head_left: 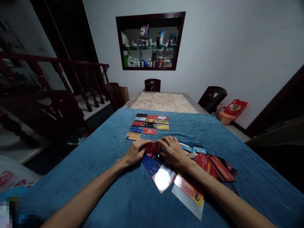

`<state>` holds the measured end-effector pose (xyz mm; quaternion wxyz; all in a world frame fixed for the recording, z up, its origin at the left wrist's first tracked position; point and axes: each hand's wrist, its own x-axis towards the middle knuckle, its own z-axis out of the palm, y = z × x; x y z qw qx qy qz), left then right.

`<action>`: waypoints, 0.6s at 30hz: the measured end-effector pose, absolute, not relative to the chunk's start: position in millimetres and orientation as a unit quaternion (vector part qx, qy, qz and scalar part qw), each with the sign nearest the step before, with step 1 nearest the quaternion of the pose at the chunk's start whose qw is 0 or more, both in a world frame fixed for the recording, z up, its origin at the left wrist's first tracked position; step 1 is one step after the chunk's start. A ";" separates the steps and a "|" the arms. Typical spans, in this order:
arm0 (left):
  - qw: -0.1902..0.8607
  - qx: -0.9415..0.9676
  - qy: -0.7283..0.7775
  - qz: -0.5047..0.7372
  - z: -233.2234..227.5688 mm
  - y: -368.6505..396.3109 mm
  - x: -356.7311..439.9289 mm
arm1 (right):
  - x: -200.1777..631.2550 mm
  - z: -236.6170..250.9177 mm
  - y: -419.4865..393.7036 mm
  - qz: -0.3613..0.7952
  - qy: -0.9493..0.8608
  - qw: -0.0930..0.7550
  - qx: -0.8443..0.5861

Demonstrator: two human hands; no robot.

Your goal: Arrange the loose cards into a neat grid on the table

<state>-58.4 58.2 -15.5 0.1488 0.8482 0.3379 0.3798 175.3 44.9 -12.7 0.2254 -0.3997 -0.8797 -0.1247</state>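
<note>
Between my two hands is a red card (153,147), held upright just above the table. My left hand (136,152) pinches its left end, and my right hand (173,151) grips its right end. Under and around my right hand lies a loose pile of cards, among them a dark blue card (151,164), a shiny white card (163,179), an orange-yellow card (191,190) and several red cards (219,167). Beyond my hands, several cards are laid out in neat columns, with a tan card (133,136) nearest and a black card (150,125) in the middle.
A blue cloth (104,177) covers the near part of the table; its far part has a patterned cover (163,102). Dark wooden chairs (152,85) stand around it. A railing (71,68) runs along the left. A wall niche (150,41) holds bottles and a plush toy.
</note>
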 end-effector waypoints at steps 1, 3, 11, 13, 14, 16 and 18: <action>0.150 0.849 0.338 0.379 -15.6 58.2 -58.3 | 175.2 -13.0 44.9 -0.128 -0.879 0.226 -0.399; 0.152 0.849 0.336 0.378 -15.9 58.3 -58.2 | 175.1 -14.3 45.3 -0.136 -0.879 0.228 -0.396; 0.146 0.850 0.337 0.379 -14.9 57.4 -57.5 | 175.1 -15.8 45.6 -0.167 -0.873 0.251 -0.384; 0.132 0.852 0.334 0.380 -16.2 58.1 -57.4 | 175.6 -16.3 45.8 -0.177 -0.871 0.264 -0.375; 0.123 0.854 0.333 0.381 -17.3 58.6 -57.4 | 175.9 -16.6 46.0 -0.181 -0.870 0.268 -0.371; 0.103 0.857 0.332 0.380 -19.6 59.7 -57.3 | 176.7 -17.0 46.5 -0.188 -0.871 0.272 -0.364; 0.083 0.861 0.332 0.375 -21.4 60.4 -57.3 | 177.6 -16.8 46.9 -0.192 -0.870 0.275 -0.361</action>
